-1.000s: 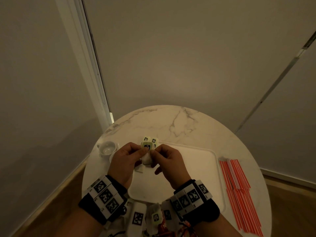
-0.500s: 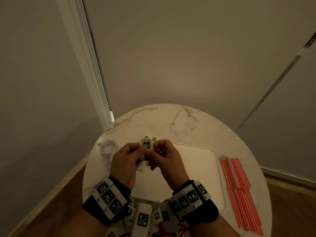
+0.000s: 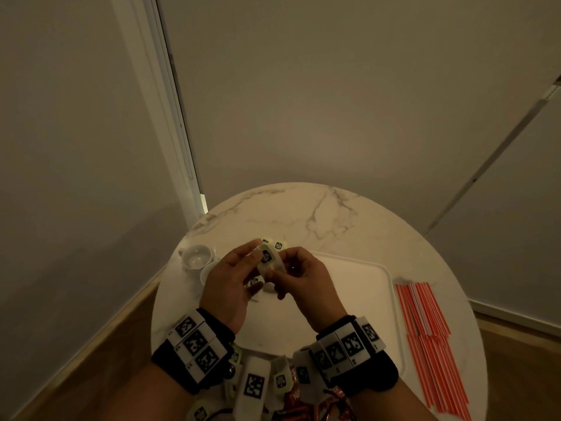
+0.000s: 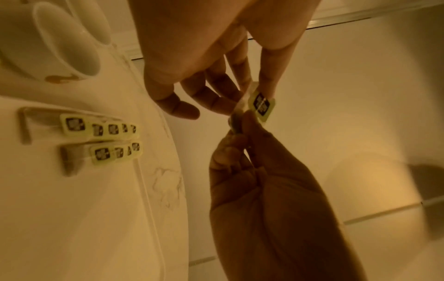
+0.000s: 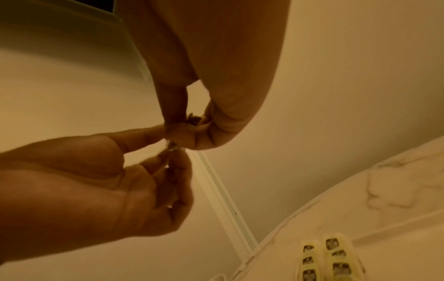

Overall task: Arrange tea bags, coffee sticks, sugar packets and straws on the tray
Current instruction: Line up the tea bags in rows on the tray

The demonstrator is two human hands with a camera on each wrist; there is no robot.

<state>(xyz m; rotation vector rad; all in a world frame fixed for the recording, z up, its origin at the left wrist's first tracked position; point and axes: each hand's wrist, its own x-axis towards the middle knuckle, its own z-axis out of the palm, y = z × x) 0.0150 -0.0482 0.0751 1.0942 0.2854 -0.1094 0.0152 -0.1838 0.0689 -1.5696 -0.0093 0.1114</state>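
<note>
While loose tea bags (image 3: 254, 387) and foil sticks wait at the near table edge, both hands work one tea bag (image 3: 268, 261) held in the air above the white tray (image 3: 358, 287). Left hand (image 3: 232, 287) and right hand (image 3: 303, 284) each pinch it between thumb and fingertips. Two rows of tea bags (image 4: 103, 138) already lie at the tray's far-left corner; red straws (image 3: 431, 338) lie off-tray, right. Judged step: tea-bag placement. Next move calls for lowering this bag beside the rows, tag aligned
</note>
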